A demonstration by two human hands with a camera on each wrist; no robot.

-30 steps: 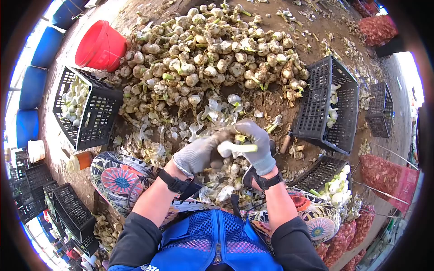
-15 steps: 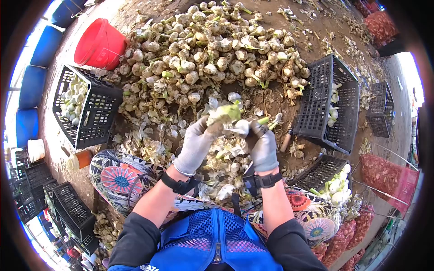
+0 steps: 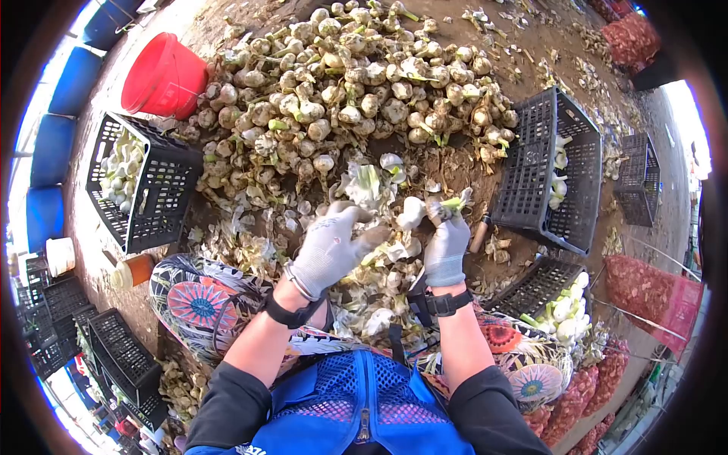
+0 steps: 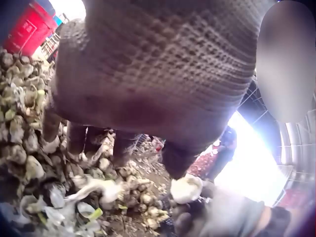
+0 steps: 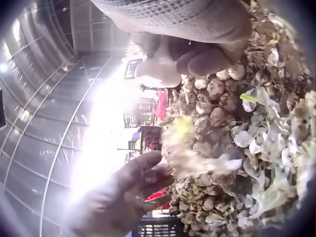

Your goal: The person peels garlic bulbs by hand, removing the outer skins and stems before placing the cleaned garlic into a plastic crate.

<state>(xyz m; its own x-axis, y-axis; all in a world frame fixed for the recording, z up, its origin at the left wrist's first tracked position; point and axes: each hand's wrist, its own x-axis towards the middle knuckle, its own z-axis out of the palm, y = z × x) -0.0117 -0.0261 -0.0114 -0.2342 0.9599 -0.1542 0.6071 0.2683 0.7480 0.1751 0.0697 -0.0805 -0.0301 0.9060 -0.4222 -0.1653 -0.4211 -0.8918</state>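
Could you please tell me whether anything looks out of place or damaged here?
Loose peel is strewn over the ground on the near side of the garlic pile, which looks untidy, and a wooden handle lies loose beside a black crate. The garlic bulb in the right hand shows no obvious damage.

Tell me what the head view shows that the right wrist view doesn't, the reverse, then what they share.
Only the head view: the blue vest, the patterned trousers and the wooden handle lying beside a black crate.

Only the right wrist view: the ribbed covering of the structure, filling much of its left side.

Both: the gloved right hand holding a pale garlic bulb, the gloved left hand apart from it, the garlic pile and scattered skins.
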